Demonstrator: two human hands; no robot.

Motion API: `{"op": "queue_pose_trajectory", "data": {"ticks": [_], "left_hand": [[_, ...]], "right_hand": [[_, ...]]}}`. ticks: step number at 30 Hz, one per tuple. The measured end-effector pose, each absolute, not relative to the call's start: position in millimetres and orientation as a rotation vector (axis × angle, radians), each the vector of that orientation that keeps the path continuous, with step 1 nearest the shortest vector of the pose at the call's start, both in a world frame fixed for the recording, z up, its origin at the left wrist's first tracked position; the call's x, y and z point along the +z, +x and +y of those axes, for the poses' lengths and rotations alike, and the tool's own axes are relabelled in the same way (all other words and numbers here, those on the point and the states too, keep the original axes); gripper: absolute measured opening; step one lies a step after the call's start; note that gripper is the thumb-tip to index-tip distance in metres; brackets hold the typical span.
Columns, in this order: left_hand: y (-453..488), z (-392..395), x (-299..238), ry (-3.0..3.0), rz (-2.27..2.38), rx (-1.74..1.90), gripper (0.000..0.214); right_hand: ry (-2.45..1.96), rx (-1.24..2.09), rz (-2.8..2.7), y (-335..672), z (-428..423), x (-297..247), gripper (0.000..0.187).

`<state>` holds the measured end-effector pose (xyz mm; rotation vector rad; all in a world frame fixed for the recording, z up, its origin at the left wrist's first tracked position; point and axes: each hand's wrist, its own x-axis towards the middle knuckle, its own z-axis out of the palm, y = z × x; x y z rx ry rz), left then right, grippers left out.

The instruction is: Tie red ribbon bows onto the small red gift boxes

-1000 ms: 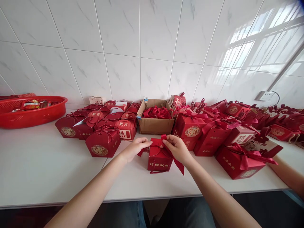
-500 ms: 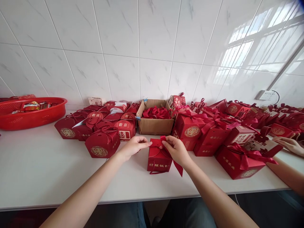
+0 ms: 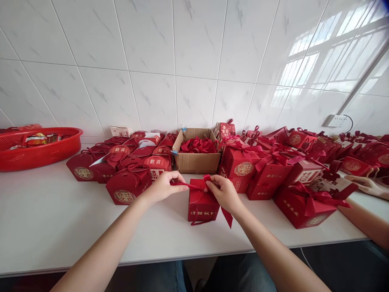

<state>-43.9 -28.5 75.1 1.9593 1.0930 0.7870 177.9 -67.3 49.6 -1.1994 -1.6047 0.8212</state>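
Note:
A small red gift box (image 3: 203,206) with gold lettering stands upright near the table's front edge, a twisted red cord hanging down its front. Across its top runs a red ribbon (image 3: 194,187). My left hand (image 3: 166,187) pinches one end of that ribbon, pulled taut to the left of the box. Closed on the ribbon at the top right of the box is my right hand (image 3: 223,192), with a loose tail dangling below it. The fingers partly hide where the ribbon crosses.
Behind the box sits a cardboard carton (image 3: 198,163) of red ribbons. Corded red boxes (image 3: 129,187) crowd the left, beside a red plastic basket (image 3: 60,151) of packets. Ribboned boxes (image 3: 306,207) fill the right, where another person's hand (image 3: 366,185) rests near them.
My left hand has drawn the ribbon end leftward, away from the box, so a taut stretch now shows. My right hand stays in nearly the same place. The view has shifted slightly.

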Motion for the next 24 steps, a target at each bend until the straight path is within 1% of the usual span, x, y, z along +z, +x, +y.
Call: {"op": "queue_pose_trajectory", "data": {"ticks": [4,10,18,20,24], "left_hand": [[-48.0,-34.2,83.0,1.956,0.962,0.814,0.020],[-27.7,-51.5,85.6,1.970,0.873,0.924,0.014],[3.3,-47.2,103.6,2.110,0.727,0.970,0.007],[8.8,-41.7,109.5,2.077,0.672,0.991,0.009],[17.4,-27.2,120.1,1.983,0.564,0.957,0.024]], "right_hand": [[-1.218,0.811,-1.603,177.1,-67.8,49.9,0.020],[-1.292,0.757,-1.622,173.4,-67.0,53.5,0.021],[-1.284,0.603,-1.775,171.2,-69.9,64.2,0.013],[-1.239,0.591,-1.834,173.4,-72.6,64.4,0.014],[-1.176,0.600,-1.899,177.2,-76.5,62.1,0.020]]}}
